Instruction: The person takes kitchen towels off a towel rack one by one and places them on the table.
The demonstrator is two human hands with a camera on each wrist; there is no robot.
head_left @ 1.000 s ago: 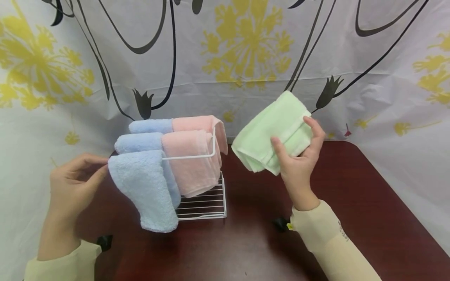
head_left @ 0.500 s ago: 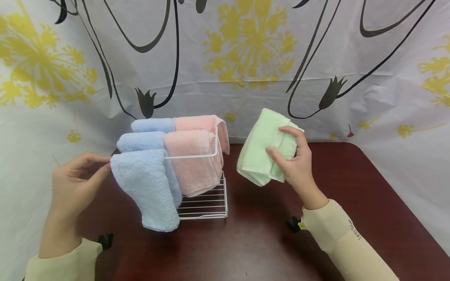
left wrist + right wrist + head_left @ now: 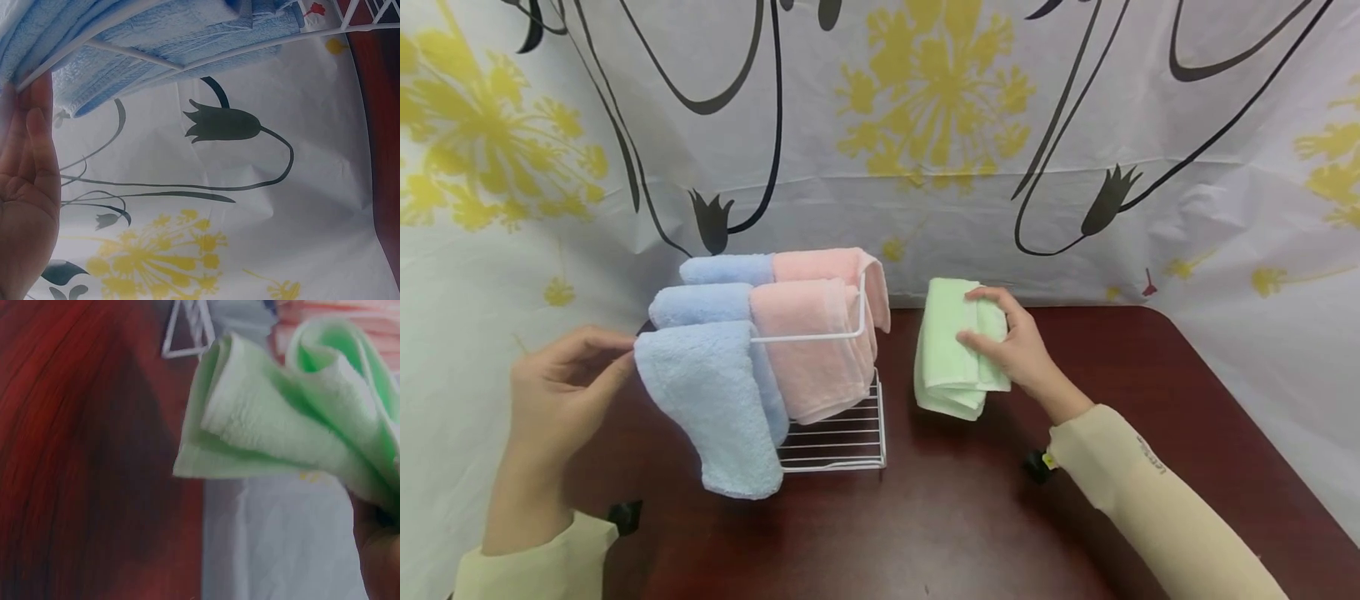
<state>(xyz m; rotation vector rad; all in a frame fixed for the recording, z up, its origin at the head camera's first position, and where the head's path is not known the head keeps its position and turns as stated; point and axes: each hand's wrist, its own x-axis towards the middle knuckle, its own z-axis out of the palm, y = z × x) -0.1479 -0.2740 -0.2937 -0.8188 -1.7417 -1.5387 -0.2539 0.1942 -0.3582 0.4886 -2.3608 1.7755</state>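
My left hand [image 3: 550,400] pinches the front left corner of a white wire towel rack [image 3: 805,337], where a light blue towel [image 3: 707,400] drapes over the front bar. In the left wrist view its fingertips meet the white bar beside blue cloth. Pink towels [image 3: 808,342] hang along the right part of the rack, with more blue ones on the left. To the right of the rack, my right hand [image 3: 1022,354] grips a folded light green towel [image 3: 951,342] between thumb and fingers. The right wrist view shows that green towel's loose folds [image 3: 269,412], with most of the hand out of view.
The rack's wire base [image 3: 835,442] stands on a dark red-brown table [image 3: 895,533]. A white cloth [image 3: 820,200] with yellow and grey flowers hangs behind and at the sides. Small black pieces [image 3: 1039,467] show near both cuffs.
My right hand has moved down and a little left with the green towel, which has turned more upright. The left hand keeps its pinch at the rack's corner. The view has shifted slightly.
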